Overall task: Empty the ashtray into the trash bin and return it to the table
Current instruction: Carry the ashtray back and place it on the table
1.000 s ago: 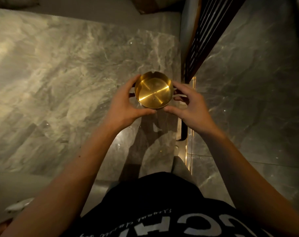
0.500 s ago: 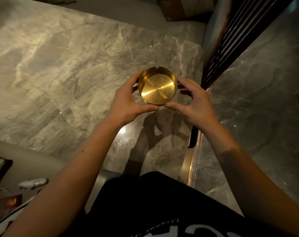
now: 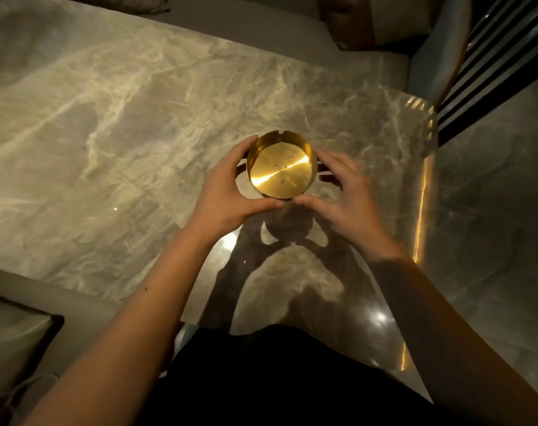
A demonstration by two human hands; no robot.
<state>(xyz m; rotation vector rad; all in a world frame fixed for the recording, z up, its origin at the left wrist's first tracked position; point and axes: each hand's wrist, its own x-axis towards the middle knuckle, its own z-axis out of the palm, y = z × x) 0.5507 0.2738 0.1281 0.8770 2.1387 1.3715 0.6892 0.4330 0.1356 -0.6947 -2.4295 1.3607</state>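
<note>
I hold the gold ashtray [image 3: 281,165] over the shiny stone surface [image 3: 113,142]. I cannot tell if its bottom touches the top or sits a bit above it. It is round, with little notches in its rim, and its open side faces up. I can see only a few tiny specks on its bright floor.

My left hand [image 3: 227,192] curls around the left side of the ashtray. The thumb sits at the near edge and the fingers wrap the far side. My right hand [image 3: 344,192] cups the right side, half open. Its thumb tip comes right up by the near edge, next to my left thumb. Its fingers look a bit blurry, so I cannot tell if they press the wall.

My arms and hands throw a dark shadow [image 3: 280,241] on the stone just below the ashtray.

Past the far edge is a grey seat [image 3: 261,29] with a brown and white cushion [image 3: 369,20]. To the right is a dark panel with stripes [image 3: 501,56] and a grey floor [image 3: 492,195]. Another cushion [image 3: 12,342] sits near my left arm. My black shirt [image 3: 277,379] fills the bottom.
</note>
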